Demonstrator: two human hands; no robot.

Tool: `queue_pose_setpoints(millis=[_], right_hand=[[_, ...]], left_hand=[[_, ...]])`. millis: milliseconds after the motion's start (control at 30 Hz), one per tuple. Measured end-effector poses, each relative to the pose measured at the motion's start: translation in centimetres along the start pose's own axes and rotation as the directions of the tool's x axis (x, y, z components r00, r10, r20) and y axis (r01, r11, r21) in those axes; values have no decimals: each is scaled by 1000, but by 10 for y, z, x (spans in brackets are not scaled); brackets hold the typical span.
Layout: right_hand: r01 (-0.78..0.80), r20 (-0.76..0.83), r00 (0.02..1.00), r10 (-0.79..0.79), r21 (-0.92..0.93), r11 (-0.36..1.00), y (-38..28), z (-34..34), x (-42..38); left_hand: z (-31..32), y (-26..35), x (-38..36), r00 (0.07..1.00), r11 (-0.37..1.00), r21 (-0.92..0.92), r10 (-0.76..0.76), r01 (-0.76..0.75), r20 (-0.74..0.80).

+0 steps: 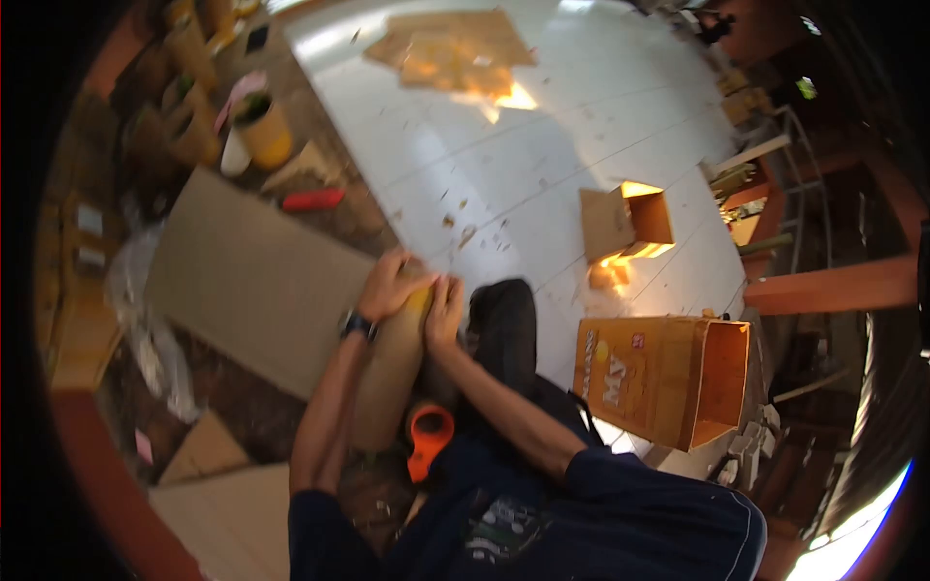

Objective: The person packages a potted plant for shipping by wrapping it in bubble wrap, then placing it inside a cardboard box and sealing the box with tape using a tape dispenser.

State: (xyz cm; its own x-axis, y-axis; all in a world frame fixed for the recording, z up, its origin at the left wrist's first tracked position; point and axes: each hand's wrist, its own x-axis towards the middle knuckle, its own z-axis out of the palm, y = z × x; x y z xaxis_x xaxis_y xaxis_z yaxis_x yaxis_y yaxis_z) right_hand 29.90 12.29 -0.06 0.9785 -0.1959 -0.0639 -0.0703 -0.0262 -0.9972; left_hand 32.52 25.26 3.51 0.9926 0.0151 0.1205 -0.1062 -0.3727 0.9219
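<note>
A large sheet of brown cardboard [262, 281] lies across the left side, its near part curved beside my legs. My left hand [392, 286], with a dark watch on the wrist, grips the curved part near its upper end. Right beside it, my right hand [444, 308] presses its fingers against the same edge. A yellowish patch shows on the cardboard between the hands. Close to my lap is an orange tape dispenser [426, 436]. Beyond the sheet lies a red-handled tool [312, 199].
On the right stand a large printed carton [639, 373] and a smaller open box [651, 218]. Flat cardboard [455, 48] lies on the pale tiles at the top. Cardboard tubes [262, 134] stand at the upper left, near crumpled clear plastic [155, 339]. Scraps dot the floor.
</note>
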Motion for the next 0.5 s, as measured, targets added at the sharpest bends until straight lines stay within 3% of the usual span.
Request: queue_pose_setpoints(millis=[100,167,367,467,500], right_hand=[[54,76,996,-51,-41,998,5,2,5],[-26,119,992,29,-22,999,-5,1,4],[-90,81,992,100,-119,989,-1,2,9],[-46,46,998,51,-105,993,-15,3,0],[-41,33,998,43,-83,996,-17,3,-2]], left_hand=[[-7,12,-6,997,998,8,-66,66,-27],[-10,15,-9,992,992,-3,-128,128,-8],[-7,11,-5,988,988,8,-152,152,-17],[-16,16,-3,974,968,-130,-203,215,96],[-14,13,-4,975,971,-99,-210,216,73]])
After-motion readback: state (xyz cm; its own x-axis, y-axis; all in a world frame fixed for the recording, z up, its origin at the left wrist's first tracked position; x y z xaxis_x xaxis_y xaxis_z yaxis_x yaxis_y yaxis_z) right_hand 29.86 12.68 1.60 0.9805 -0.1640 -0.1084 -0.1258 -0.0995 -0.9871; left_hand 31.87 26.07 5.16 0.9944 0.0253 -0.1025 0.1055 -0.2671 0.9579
